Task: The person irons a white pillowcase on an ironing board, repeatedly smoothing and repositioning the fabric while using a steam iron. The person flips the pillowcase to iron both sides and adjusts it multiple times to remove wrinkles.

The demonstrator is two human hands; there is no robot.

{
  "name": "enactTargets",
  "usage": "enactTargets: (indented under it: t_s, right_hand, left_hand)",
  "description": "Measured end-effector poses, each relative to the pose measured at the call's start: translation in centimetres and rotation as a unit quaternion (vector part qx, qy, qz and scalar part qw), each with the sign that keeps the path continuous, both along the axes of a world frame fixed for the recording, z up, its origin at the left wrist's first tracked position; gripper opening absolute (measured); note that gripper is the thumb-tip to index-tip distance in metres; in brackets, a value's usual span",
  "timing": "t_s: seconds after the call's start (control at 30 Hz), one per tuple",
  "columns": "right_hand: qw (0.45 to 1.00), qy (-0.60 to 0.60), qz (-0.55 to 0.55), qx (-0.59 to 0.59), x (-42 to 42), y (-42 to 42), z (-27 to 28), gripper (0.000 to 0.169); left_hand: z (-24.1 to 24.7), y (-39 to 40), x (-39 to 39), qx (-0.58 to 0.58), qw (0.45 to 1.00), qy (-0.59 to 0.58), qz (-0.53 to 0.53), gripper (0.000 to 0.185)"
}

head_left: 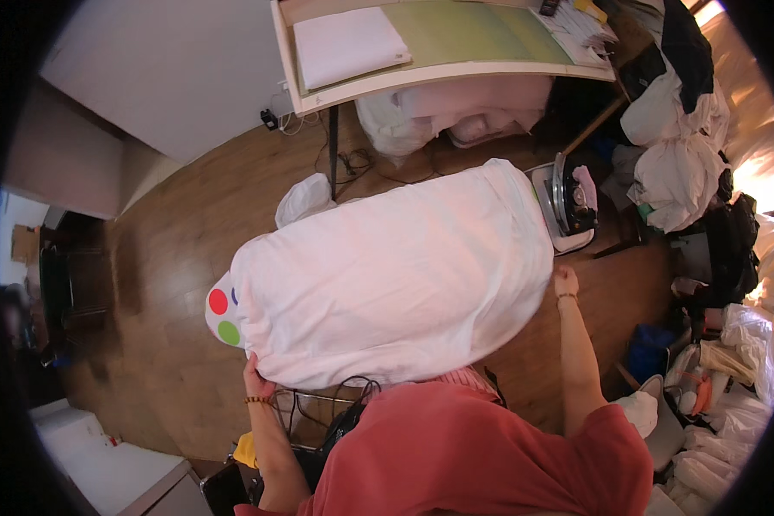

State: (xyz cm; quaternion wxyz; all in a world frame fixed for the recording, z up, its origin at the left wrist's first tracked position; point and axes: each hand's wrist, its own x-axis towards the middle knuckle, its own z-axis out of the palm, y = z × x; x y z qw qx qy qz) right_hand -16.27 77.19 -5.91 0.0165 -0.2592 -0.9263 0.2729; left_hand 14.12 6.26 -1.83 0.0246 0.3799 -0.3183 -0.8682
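Note:
A white cloth (387, 277) lies spread over an ironing board, whose dotted cover (227, 316) shows at the left end. My left hand (257, 377) grips the cloth's near left edge between thumb and fingers. At the right end, my right hand (565, 281) is at the cloth's edge, its fingers curled; whether it pinches the fabric is not clear. Just beyond that hand, a steam iron (574, 197) rests on the metal stand at the board's right end, its soleplate facing the cloth.
Past the board stands a table (458, 73) with folded white cloth (348, 45) and papers on it. Cables (355, 161) lie on the wooden floor beneath. White plastic bags (677, 180) are piled at the right. A white cabinet (116, 464) stands at lower left.

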Motion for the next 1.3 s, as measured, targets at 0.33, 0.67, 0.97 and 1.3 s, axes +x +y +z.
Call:
enactTargets:
  t_s: [0.33, 0.67, 0.97, 1.3]
  right_hand:
    - [0.981, -0.021, 0.138, 0.136, -14.2, -14.4, 7.3, 0.050]
    - [0.933, -0.064, -0.006, -0.355, -17.9, -14.3, 2.7, 0.029]
    - [0.917, -0.057, 0.149, -0.365, -24.3, -12.9, 10.9, 0.036]
    - [0.984, -0.040, -0.010, -0.173, -16.8, -5.5, 1.6, 0.030]
  left_hand:
    - [5.5, -4.7, -6.6, -0.059, 0.931, -0.259, -0.248, 0.060]
    - [4.0, -3.1, -16.2, 0.028, 0.995, -0.058, -0.070, 0.040]
    - [14.8, -15.7, -5.7, -0.074, 0.997, 0.023, 0.004, 0.066]
    - [4.7, -10.6, -5.7, -0.029, 0.991, -0.116, 0.067, 0.051]
